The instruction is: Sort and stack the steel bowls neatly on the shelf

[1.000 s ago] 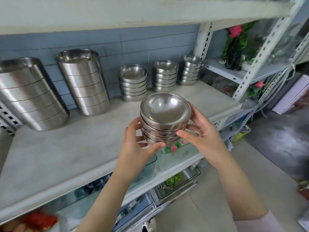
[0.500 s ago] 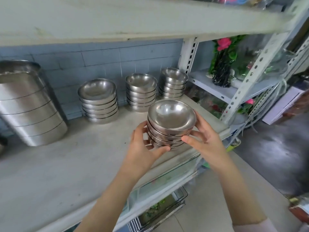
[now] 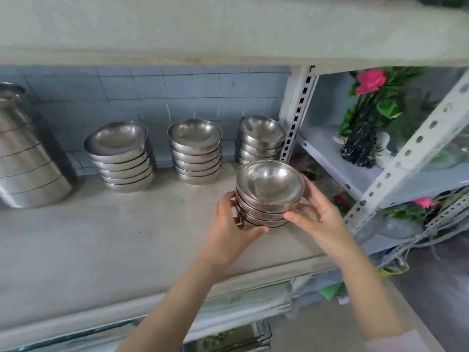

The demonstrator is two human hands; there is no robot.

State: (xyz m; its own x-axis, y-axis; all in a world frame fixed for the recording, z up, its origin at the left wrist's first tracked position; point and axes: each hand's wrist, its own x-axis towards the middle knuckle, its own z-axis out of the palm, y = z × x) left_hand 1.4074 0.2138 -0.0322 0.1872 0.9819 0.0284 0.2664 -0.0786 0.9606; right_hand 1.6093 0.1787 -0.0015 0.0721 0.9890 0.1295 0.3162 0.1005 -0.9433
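Roughly speaking, the grey shelf [image 3: 101,245] carried everything. The held stack [image 3: 269,191] of small steel bowls sat over its right front part, just in front of the rightmost back stack [image 3: 261,141] and near the slotted white upright [image 3: 297,115]. Whether its base touched the board could not be told. The left hand [image 3: 233,232] gripped the stack's near-left side, thumb curled under the lowest bowl. The right hand [image 3: 319,219] gripped the right side, its fingers [image 3: 312,191] wrapped round the rims.

The likeliest trouble, as I judged it, was the nested bowls sliding. They were smooth and held only at the sides, so an uneven release could tip the top one off. Pushed back too far, the stack could knock the rightmost back stack or the upright. Set too near the front edge, it could fall.

Counted:
- One tall nest of large steel pots [image 3: 28,168] stood at the left, cropped and showing about seven rims.
- Three stacks stood at the back: the left stack [image 3: 121,158] and middle stack [image 3: 195,153] of roughly five bowls each, the rightmost partly hidden.
- One held stack had about four or five bowls.
- Two hands were on it.
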